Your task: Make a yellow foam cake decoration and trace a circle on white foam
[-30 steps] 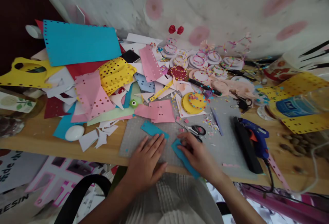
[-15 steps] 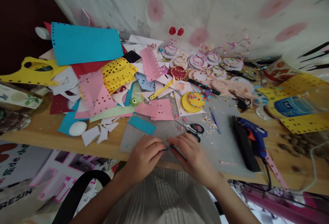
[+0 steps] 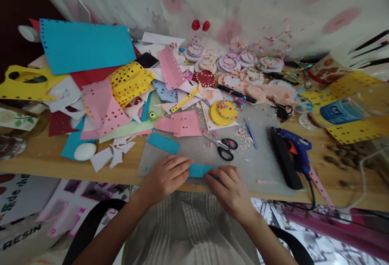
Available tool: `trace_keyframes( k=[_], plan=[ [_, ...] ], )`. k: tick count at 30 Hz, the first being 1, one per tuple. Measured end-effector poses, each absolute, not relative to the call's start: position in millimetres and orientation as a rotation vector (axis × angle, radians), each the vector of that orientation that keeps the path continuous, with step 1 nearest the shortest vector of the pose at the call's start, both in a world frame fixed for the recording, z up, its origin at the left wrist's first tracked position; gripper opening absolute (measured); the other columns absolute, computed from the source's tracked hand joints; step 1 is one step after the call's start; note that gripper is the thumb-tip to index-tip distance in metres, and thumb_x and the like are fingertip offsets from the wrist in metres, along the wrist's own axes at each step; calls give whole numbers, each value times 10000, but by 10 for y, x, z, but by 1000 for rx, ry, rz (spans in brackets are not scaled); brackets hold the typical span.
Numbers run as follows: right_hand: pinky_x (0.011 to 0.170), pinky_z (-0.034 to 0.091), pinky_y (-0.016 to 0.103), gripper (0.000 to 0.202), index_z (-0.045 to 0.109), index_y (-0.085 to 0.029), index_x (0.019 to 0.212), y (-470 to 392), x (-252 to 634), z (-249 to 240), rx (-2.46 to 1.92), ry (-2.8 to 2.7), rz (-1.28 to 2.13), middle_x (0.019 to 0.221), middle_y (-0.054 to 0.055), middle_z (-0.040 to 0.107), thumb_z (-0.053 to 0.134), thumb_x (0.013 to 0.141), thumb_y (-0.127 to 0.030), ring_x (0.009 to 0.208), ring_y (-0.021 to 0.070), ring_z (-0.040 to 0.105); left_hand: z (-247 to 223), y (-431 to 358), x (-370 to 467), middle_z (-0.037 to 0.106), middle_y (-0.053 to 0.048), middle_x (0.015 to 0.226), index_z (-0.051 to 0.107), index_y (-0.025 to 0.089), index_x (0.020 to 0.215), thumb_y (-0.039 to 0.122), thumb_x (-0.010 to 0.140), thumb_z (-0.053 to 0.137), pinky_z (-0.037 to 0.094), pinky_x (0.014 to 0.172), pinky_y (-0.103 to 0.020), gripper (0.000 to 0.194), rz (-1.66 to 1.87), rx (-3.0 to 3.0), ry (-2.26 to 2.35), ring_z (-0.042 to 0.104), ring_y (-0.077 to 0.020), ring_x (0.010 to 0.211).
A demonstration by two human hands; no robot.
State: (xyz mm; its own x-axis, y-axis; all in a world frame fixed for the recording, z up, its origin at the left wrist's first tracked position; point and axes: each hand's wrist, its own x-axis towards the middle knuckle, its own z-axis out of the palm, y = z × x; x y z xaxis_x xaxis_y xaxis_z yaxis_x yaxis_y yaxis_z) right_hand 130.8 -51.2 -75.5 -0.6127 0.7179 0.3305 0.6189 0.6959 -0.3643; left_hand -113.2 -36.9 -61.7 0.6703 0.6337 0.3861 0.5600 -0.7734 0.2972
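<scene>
A blue strip of craft paper (image 3: 198, 171) is stretched between my hands at the front edge of the grey mat (image 3: 252, 172), its broad face turned up. My left hand (image 3: 167, 176) holds the left end, fingers together over it. The right end is under the bent fingers of my right hand (image 3: 227, 186); the thumbs are mostly hidden. Just beyond lie a second blue piece (image 3: 163, 143) and black-handled scissors (image 3: 226, 147), blades partly apart. A lilac stick-like tool (image 3: 251, 133) lies among paper bits. Yellow stacked discs (image 3: 224, 113) dotted with confetti stand behind the scissors.
Punched pink (image 3: 186, 123), yellow (image 3: 130, 82) and blue sheets (image 3: 88, 48) pile up at the left. Decorated small hats (image 3: 229, 63) line the back. A blue glue gun (image 3: 296, 147) with its cord, a black bar (image 3: 285, 159) and a plastic bottle (image 3: 343, 111) occupy the right.
The blue strip, earlier seen edge-on in my pinching fingers, now shows its flat face. My hands have spread apart slightly, and the head view has shifted a little.
</scene>
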Motion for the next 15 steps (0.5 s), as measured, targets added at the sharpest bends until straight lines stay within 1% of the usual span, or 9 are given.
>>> trace_keyframes(
  k=[2,5,7,9,12,15],
  plan=[
    [773,424,382,172,649,-167,1032,-531,1290,-767,-1090,-2426,338,972,82,667,519,925,-134,885,223,522,-604,-415,-1081,661,-81,1209,646,164,1011,130,922,494,444,968,-429,180,666,2697,1100,552,-235,1148],
    [743,440,355,145,662,-187,1006,-530,1264,-788,-1172,-2326,455,942,72,658,560,909,-154,858,207,527,-628,-513,-982,685,-77,1074,660,174,1015,170,879,542,452,922,-411,180,682,2569,1235,582,-225,1018],
    [748,453,350,138,672,-197,988,-512,1253,-780,-1191,-2254,537,932,68,652,561,912,-168,853,199,534,-654,-562,-915,688,-62,977,663,178,995,224,894,551,461,873,-388,158,679,2525,1274,594,-210,939],
    [753,464,347,140,681,-203,962,-480,1246,-749,-1207,-2196,631,921,66,645,553,915,-173,849,193,543,-677,-579,-859,682,-46,916,661,181,942,244,924,530,460,834,-367,146,673,2474,1326,597,-194,885],
    [747,467,339,119,688,-207,899,-421,1227,-683,-1258,-2123,764,867,55,637,572,903,-180,829,189,558,-689,-558,-806,664,-34,878,649,181,879,208,945,490,444,792,-346,174,673,2364,1388,588,-183,848],
    [731,460,335,77,669,-207,848,-379,1198,-641,-1324,-2062,826,795,34,640,603,883,-186,780,185,568,-672,-533,-780,642,-29,843,641,182,852,197,943,492,418,767,-344,176,680,2272,1465,567,-185,827]
  ],
)
